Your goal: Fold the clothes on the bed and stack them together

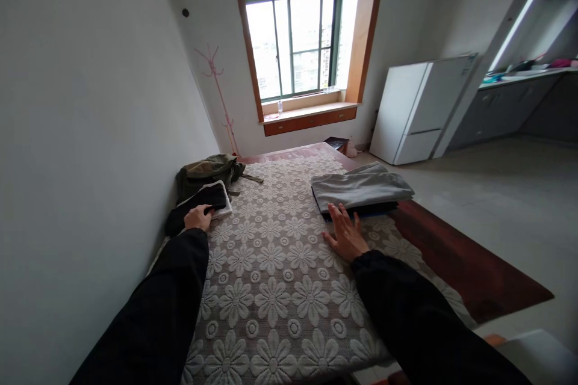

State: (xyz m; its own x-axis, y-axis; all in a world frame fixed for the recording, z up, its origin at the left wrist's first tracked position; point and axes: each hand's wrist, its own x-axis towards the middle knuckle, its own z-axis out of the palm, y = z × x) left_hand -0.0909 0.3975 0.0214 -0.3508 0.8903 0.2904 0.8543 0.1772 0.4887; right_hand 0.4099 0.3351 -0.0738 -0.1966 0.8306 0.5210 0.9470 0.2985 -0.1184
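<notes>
Left hand is grasping black cloth, eleven o'clock; right hand, fingers spread, is perhaps steadying folded clothes, one o'clock.

Left hand grips black cloth beside green backpack. Right hand, splayed, at near edge of folded gray cloth. Floral tablecloth over red-brown table. Bright window beyond; white refrigerator off right.

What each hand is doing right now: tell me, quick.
Left hand: closed on the black cloth.
Right hand: open, spread at the near edge of the folded gray cloth; whether it touches cannot be told.
</notes>
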